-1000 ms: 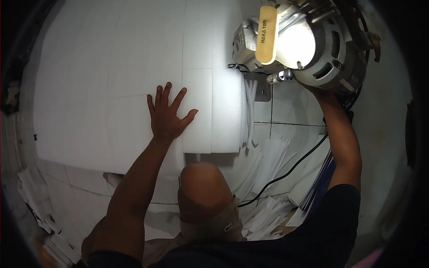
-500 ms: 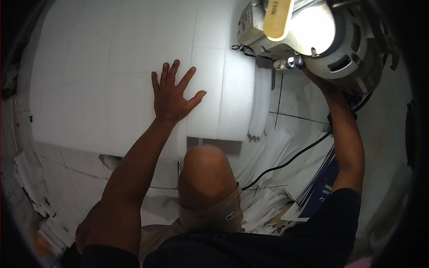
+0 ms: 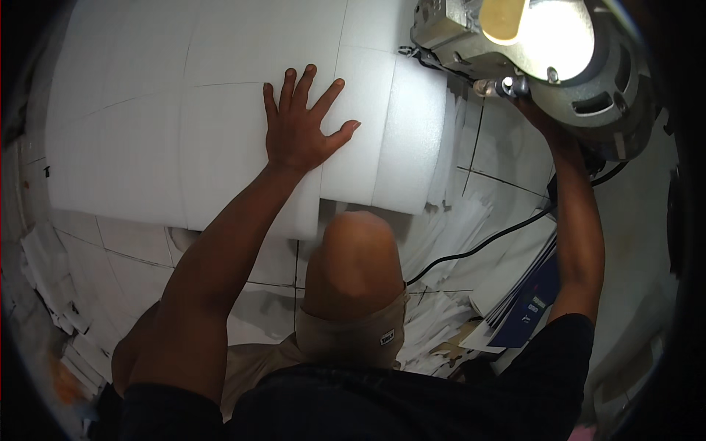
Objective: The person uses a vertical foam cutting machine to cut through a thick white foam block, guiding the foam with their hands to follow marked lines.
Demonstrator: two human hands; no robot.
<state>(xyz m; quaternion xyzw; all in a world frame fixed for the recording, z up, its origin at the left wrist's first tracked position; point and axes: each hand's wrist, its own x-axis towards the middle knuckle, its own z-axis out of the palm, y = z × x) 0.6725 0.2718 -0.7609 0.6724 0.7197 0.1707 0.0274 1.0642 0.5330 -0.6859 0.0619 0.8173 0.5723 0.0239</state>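
My left hand (image 3: pixel 301 132) lies flat on a thick white foam block (image 3: pixel 220 147), its fingers spread and nothing in them. Thin lines run across the foam's top. At the upper right stands a metal electric cutting machine (image 3: pixel 562 99), with a round motor housing and a yellowish handle-like part (image 3: pixel 503 20) on top. Its front reaches over the foam's right edge. My right hand (image 3: pixel 537 117) goes in under the motor housing, on the machine's near side. The housing hides its fingers, so its grip cannot be made out.
A black cable (image 3: pixel 478 250) runs from the machine across the tiled floor toward my knee (image 3: pixel 360 253). White foam strips (image 3: pixel 441 323) litter the floor on the right, beside blue-and-white printed sheets (image 3: pixel 526 309). More white scraps (image 3: pixel 48 272) lie at the far left.
Foam, machine and both hands all appear farther up and to the right, as the view has shifted. My left hand keeps its place on the foam.
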